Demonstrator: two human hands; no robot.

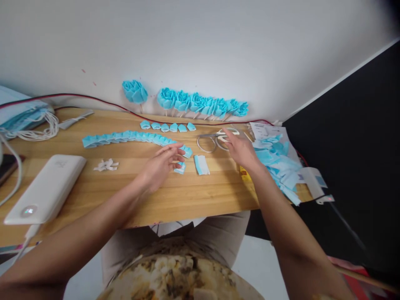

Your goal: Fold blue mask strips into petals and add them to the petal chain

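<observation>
My left hand [162,164] hovers low over the wooden table [131,196], fingers spread, its fingertips by a small folded blue piece [180,168] and the end of a long row of folded blue pieces [125,136]. My right hand [240,150] lies flat with fingers stretched toward the white-handled scissors [217,139], touching or nearly touching the handles. A cut blue strip [201,164] lies between the two hands. Several small blue folded pieces [168,126] sit in a short row behind.
Blue paper-like roses on sticks [200,103] lean against the wall. A heap of blue mask scraps and paper [275,160] lies at the right table edge. A white power bank [46,187], white scraps [106,165] and stacked masks with ear loops [28,118] are at left.
</observation>
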